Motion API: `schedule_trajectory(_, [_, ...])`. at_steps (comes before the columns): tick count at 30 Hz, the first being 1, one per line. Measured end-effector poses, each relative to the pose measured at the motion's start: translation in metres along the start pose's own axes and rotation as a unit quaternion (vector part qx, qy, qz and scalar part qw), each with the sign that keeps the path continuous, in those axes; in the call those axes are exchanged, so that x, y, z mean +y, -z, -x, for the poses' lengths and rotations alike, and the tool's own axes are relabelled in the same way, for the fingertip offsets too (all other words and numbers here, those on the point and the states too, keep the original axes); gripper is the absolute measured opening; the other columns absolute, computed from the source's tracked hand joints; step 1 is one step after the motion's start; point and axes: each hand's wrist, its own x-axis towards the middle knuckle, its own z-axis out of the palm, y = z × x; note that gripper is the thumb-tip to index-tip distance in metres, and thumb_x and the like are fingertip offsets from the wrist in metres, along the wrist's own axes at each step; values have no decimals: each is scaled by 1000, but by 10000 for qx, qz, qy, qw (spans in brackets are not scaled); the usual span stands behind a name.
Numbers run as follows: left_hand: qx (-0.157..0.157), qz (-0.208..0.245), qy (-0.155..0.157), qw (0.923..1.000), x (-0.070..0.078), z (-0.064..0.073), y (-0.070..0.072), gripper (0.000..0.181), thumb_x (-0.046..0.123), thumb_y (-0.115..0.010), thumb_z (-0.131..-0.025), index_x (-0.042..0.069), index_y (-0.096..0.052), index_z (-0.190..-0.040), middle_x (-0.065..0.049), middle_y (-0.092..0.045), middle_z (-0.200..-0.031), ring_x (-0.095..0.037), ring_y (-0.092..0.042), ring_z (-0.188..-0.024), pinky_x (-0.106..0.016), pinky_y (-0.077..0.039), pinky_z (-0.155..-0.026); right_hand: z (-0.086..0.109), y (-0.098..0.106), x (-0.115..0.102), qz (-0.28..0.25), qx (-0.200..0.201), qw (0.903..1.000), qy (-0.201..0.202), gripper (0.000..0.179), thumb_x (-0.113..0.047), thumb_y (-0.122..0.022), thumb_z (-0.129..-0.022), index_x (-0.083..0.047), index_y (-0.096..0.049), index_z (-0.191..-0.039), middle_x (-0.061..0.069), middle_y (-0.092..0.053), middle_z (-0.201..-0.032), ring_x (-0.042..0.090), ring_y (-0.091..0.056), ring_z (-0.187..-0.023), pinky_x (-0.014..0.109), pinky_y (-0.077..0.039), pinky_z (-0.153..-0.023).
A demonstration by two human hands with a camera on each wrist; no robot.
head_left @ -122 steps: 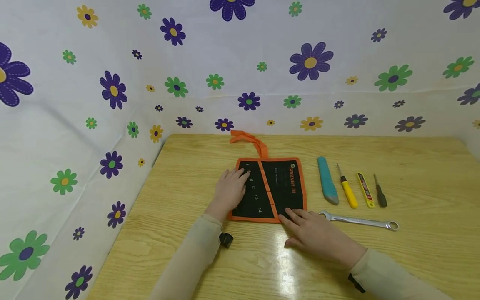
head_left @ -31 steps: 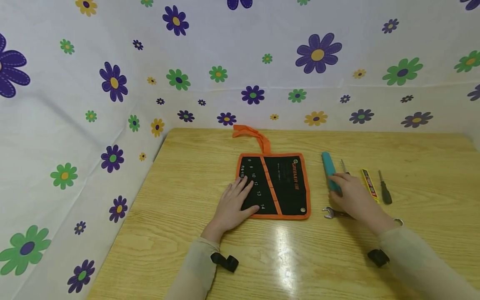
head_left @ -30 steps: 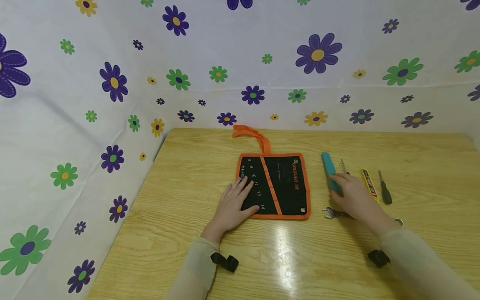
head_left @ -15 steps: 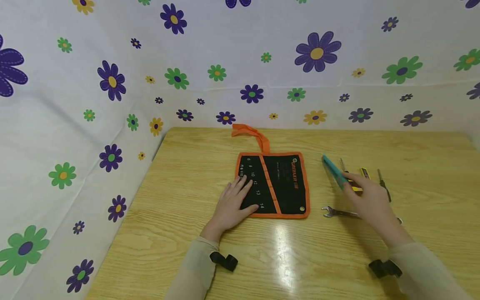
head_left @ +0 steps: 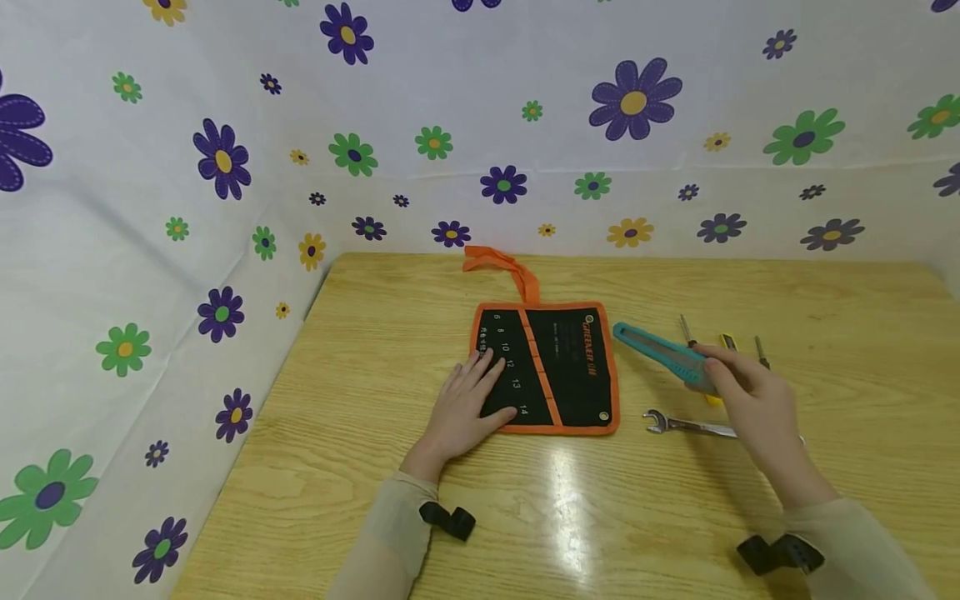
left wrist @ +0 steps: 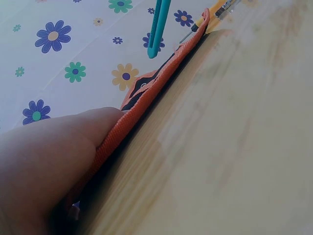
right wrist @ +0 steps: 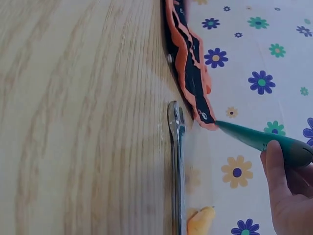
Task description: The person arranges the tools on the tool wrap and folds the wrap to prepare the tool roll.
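Note:
My right hand pinches the grey end of a teal utility knife, raised off the table and angled with its far tip near the tool pouch's right edge. The right wrist view shows the thumb along the teal knife. My left hand lies flat with fingers spread on the lower left of the black, orange-edged tool pouch. In the left wrist view, the thumb rests on the pouch. Numbers run down the pouch's left pocket panel.
A combination wrench lies below the right hand, which partly covers it. Behind that hand are a yellow-handled screwdriver, a yellow item and a dark screwdriver. An orange tie strap extends from the pouch. Flowered cloth stands behind the table.
My right hand has gripped the teal utility knife, lifted it from the table and swung its tip left toward the pouch. My left hand has stayed on the pouch over the last second.

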Motion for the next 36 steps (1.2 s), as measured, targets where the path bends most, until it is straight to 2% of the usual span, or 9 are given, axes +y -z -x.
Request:
schedule_trajectory(3, [-4,-8,4,10000,0,0,0,76,54,-51,-94,17,-24,-153,-4,-13,-159,-19,-3,-146,-38,-2,-117,1,-1,2,-775,-281,9966,75,40,-28,-48,-101,-3,-59,-130,-15,-60,-111,0,-65,-85,13,-50,-72])
schedule_trajectory(5, [0,-4,0,10000,0,0,0,76,55,-51,-93,17,-24,-153,-4,-13,-159,-19,-3,-146,-38,-2,-117,1,-1,3,-1335,-559,9894,103,38,-24,-49,-101,0,-58,-130,-13,-58,-113,5,-68,-83,14,-52,-74])
schedule_trajectory(7, [-14,-4,8,10000,0,0,0,76,55,-51,-93,18,-23,-153,-3,-12,-159,-18,-2,-146,-37,-1,-117,1,-1,4,-1507,-796,9854,-60,40,-26,-47,-102,-1,-57,-131,-9,-55,-119,5,-66,-88,13,-50,-78])
schedule_trajectory(13, [-24,14,29,10000,0,0,0,76,55,-51,-93,18,-23,-153,-3,-12,-159,-17,-1,-146,-36,0,-117,2,-1,4,-924,-1304,9865,-354,49,-39,-39,-103,-6,-56,-134,-1,-48,-130,5,-48,-106,14,-47,-78])
schedule_trajectory(16, [-21,40,30,10000,0,0,1,76,54,-51,-93,18,-23,-153,-3,-12,-159,-18,-2,-146,-36,0,-117,1,-3,5,-923,-1457,9843,-366,48,-39,-39,-103,-7,-57,-133,1,-47,-131,8,-48,-105,17,-48,-77])
schedule_trajectory(24, [69,67,-46,9999,1,0,1,75,52,-53,-93,15,-26,-153,-5,-15,-159,-22,-6,-146,-41,-5,-117,-2,-10,8,-1233,-1490,9801,-435,44,-36,-44,-102,-4,-62,-126,-6,-51,-123,4,-54,-98,21,-52,-75])
schedule_trajectory(29, [76,43,-70,9999,0,0,2,75,52,-53,-93,16,-26,-153,-6,-16,-159,-22,-6,-146,-42,-5,-117,-5,-13,8,-1324,-1836,9731,-431,49,-35,-40,-103,3,-57,-128,8,-47,-130,8,-53,-102,21,-52,-79])
schedule_trajectory(33, [14,25,-12,10000,1,-1,2,77,56,-52,-92,17,-24,-153,-4,-14,-159,-20,-4,-146,-40,-4,-117,-6,-15,6,-1104,-1981,9732,-377,50,-36,-37,-104,5,-55,-129,17,-45,-133,9,-54,-103,21,-52,-81])
schedule_trajectory(36, [-24,4,31,10000,1,-1,2,83,63,-51,-89,19,-22,-154,-3,-12,-159,-20,-3,-146,-39,-3,-117,-6,-18,5,-1144,-2033,9717,-376,50,-34,-38,-104,6,-54,-128,21,-45,-133,9,-56,-101,25,-53,-80])
